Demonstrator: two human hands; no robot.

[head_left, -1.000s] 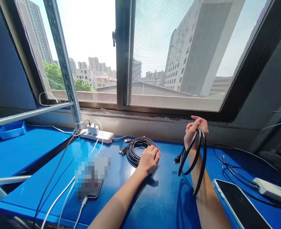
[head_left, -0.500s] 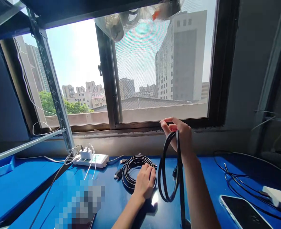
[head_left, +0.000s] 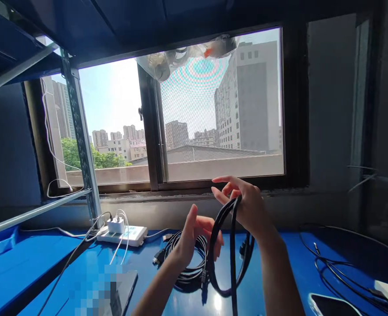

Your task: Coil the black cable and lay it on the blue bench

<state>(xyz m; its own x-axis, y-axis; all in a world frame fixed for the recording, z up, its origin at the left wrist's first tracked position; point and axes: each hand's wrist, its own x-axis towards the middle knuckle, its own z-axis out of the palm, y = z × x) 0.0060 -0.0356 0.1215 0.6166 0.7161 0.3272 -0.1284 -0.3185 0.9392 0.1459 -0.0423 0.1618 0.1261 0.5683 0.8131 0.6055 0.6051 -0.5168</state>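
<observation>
My right hand [head_left: 246, 206] is raised in front of the window sill with a black cable [head_left: 228, 254] looped over it; the loops hang down past my wrist toward the blue tabletop [head_left: 279, 263]. Its fingers point left, partly spread, while the palm keeps the cable. My left hand [head_left: 195, 235] is lifted off the table, fingers apart and thumb up, right beside the hanging loops and holding nothing that I can see. Behind it a second black cable coil [head_left: 181, 259] lies flat on the table.
A white power strip [head_left: 124, 235] with a charger and white leads sits at the back left. A phone [head_left: 123, 287] lies at the lower left, another phone [head_left: 332, 305] at the lower right near loose black wires [head_left: 339, 265]. A metal shelf post [head_left: 82, 140] stands left.
My left hand has risen off the coil on the table and opened toward the hanging loops. My right hand with the cable has shifted a little left. The view has tilted upward.
</observation>
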